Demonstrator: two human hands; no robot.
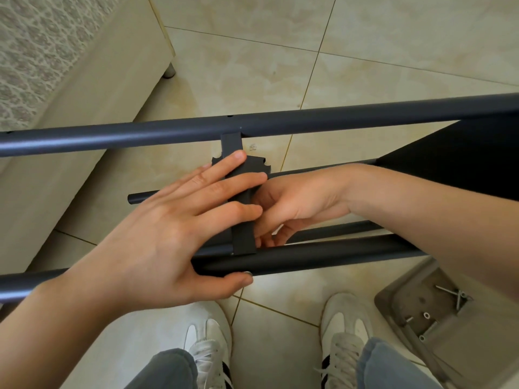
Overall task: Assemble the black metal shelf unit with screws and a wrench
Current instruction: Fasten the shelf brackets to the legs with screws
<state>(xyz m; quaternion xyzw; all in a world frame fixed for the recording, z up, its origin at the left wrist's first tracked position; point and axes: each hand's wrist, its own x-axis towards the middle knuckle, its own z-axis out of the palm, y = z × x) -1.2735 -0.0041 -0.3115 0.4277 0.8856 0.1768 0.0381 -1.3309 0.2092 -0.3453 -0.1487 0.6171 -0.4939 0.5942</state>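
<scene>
The black metal shelf frame lies across the view: a far tube (280,123), a near tube (323,259) and a flat cross bracket (243,237) between them. My left hand (168,237) lies on the bracket with fingers straight, while its thumb hooks under the near tube. My right hand (286,206) reaches under the bracket from the right with fingers curled; what they pinch is hidden. A black shelf panel (463,161) sits at the right.
A grey plastic stool (398,299), turned upside down at the lower right, holds several loose screws (453,294). A beige bed base (84,113) with a round leg fills the left. Tiled floor and my white sneakers (345,332) lie below.
</scene>
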